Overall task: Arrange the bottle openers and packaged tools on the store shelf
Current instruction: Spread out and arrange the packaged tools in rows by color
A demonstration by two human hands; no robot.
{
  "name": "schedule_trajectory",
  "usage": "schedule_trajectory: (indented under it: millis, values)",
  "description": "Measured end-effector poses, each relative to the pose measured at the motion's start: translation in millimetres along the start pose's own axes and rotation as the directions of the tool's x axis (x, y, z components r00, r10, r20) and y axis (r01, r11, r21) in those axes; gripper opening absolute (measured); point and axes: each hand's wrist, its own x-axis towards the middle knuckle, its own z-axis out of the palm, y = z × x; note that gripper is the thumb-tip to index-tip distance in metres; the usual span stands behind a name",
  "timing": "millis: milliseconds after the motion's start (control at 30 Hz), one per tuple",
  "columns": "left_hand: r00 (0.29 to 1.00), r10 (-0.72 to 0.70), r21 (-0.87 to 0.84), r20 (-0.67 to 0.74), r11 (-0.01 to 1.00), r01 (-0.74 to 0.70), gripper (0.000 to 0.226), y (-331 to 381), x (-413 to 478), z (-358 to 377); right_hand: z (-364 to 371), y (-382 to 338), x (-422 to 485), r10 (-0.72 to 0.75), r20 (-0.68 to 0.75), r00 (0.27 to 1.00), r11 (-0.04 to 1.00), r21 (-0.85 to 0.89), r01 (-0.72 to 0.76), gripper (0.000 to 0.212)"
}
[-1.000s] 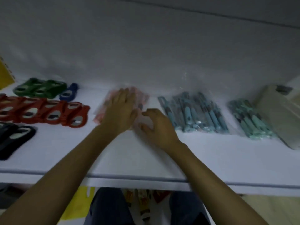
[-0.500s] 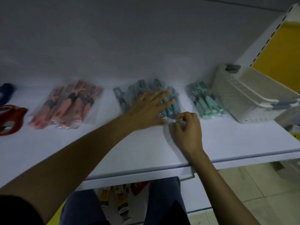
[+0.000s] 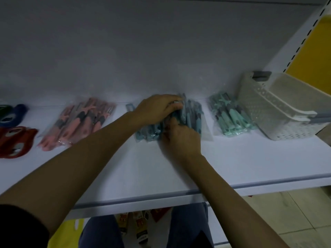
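A pile of blue packaged tools [image 3: 192, 119] in clear bags lies mid-shelf. My left hand [image 3: 157, 108] curls over the pile's far left side and grips the packs. My right hand [image 3: 180, 138] holds the pile's near edge, fingers curled into the bags. Pink packaged tools [image 3: 78, 124] lie to the left. Mint-green packaged tools [image 3: 231, 119] lie to the right. Red bottle openers [image 3: 16, 140] and a blue bottle opener [image 3: 15, 113] sit at the far left edge.
Stacked white perforated baskets [image 3: 279, 111] stand at the shelf's right end beside a slotted upright and a yellow panel [image 3: 311, 56]. The white shelf [image 3: 241, 165] has bare surface along its front edge. Packaged goods show below between my legs.
My left hand went from lying flat on the blue packs to curling around them. My right hand moved up from the pack's corner into the pile, bunching the bags together.
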Motion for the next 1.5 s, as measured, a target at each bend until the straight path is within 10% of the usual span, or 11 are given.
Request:
schedule_trajectory:
  millis: [233, 500, 633, 933, 1067, 1200, 1300, 1500]
  values:
    - [0.997, -0.015, -0.041, -0.081, 0.999, 0.012, 0.055, -14, -33, 18, 5, 9, 6, -0.057, 0.064, 0.996, 0.979, -0.191, 0.068, 0.026]
    - [0.969, 0.127, 0.282, -0.211, 0.957, -0.064, 0.027, -31, -71, 34, -9, 31, -16, 0.208, -0.115, 0.971, 0.936, 0.312, -0.163, 0.019]
    - [0.940, 0.309, 0.416, -0.147, 0.881, -0.225, 0.037, -28, -71, 35, -6, 39, -18, 0.346, -0.049, 0.937, 0.901, 0.294, -0.318, 0.008]
    - [0.999, 0.020, 0.531, -0.034, 0.847, 0.001, 0.057, -3, -49, 37, -12, 45, 1, 0.356, 0.126, 0.926, 0.922, 0.117, -0.370, 0.030]
    - [0.991, -0.046, 0.302, -0.127, 0.950, 0.083, 0.045, -10, -46, 32, -25, 62, 9, 0.557, 0.119, 0.822, 0.611, 0.612, -0.502, 0.041]
    - [0.913, -0.368, -0.521, -0.177, 0.822, 0.230, 0.028, -3, -44, 22, -31, 58, 13, 0.650, 0.268, 0.711, 0.081, 0.906, -0.416, 0.025]
    - [0.885, -0.409, -0.509, -0.223, 0.823, 0.253, 0.022, 1, -43, 15, -26, 56, 12, 0.665, 0.184, 0.724, 0.240, 0.865, -0.441, 0.029]
    - [0.937, -0.099, 0.397, -0.334, 0.887, 0.236, 0.035, -18, -58, 14, -27, 52, -1, 0.402, -0.108, 0.909, 0.851, 0.409, -0.329, 0.008]
